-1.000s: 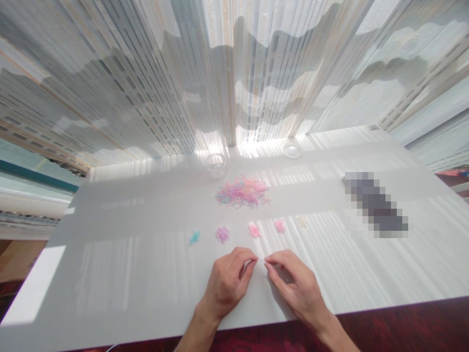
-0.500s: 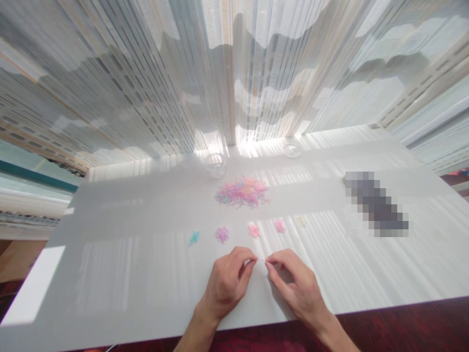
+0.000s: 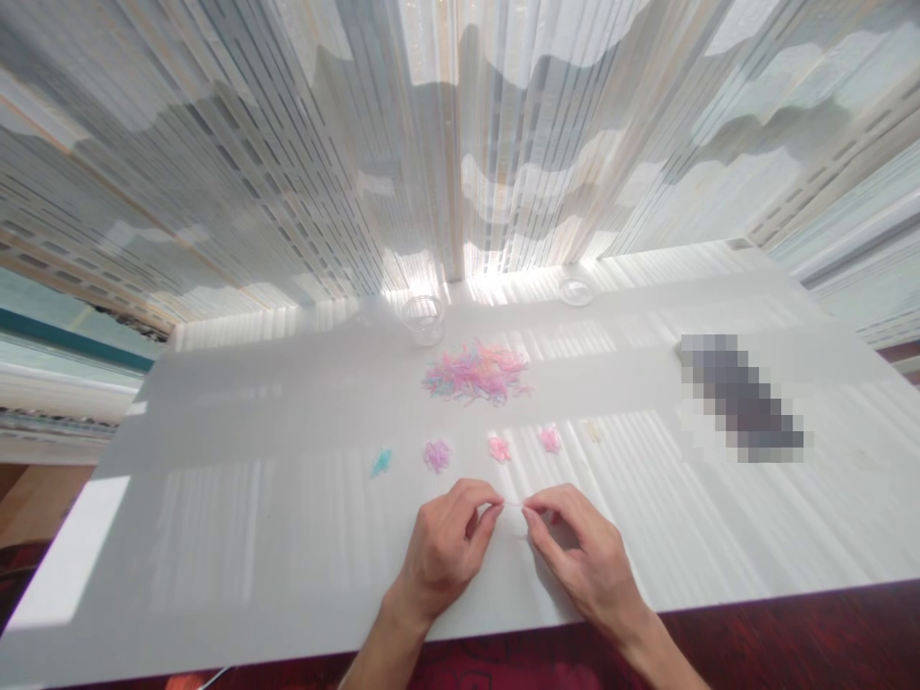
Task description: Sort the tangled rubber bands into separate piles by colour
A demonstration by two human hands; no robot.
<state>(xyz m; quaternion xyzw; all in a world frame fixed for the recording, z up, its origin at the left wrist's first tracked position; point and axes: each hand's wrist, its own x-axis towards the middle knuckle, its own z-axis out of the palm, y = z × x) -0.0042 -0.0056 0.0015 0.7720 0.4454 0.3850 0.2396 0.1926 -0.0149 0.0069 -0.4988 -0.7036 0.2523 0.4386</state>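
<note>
My left hand (image 3: pixel 447 546) and my right hand (image 3: pixel 582 556) rest on the white table (image 3: pixel 251 498) near its front edge. Each pinches one end of a thin pale strand (image 3: pixel 513 503) stretched between the fingertips. Just beyond the hands lie small sorted heaps in a row: a teal heap (image 3: pixel 380 463), a purple heap (image 3: pixel 436 455), a pink heap (image 3: pixel 498 448), another pink heap (image 3: pixel 550 439) and a faint pale heap (image 3: pixel 593 431). Farther back sits a large mixed pile of pastel strands (image 3: pixel 475 373).
A clear cup (image 3: pixel 424 319) and a small clear dish (image 3: pixel 575 290) stand at the table's far edge by sheer striped curtains (image 3: pixel 460 144). A blurred dark object (image 3: pixel 744 398) lies on the right. Dark red floor shows below the table's front edge.
The hands have drawn a little apart, so the strand between the fingertips shows longer. The view has shifted slightly; the heaps have not moved.
</note>
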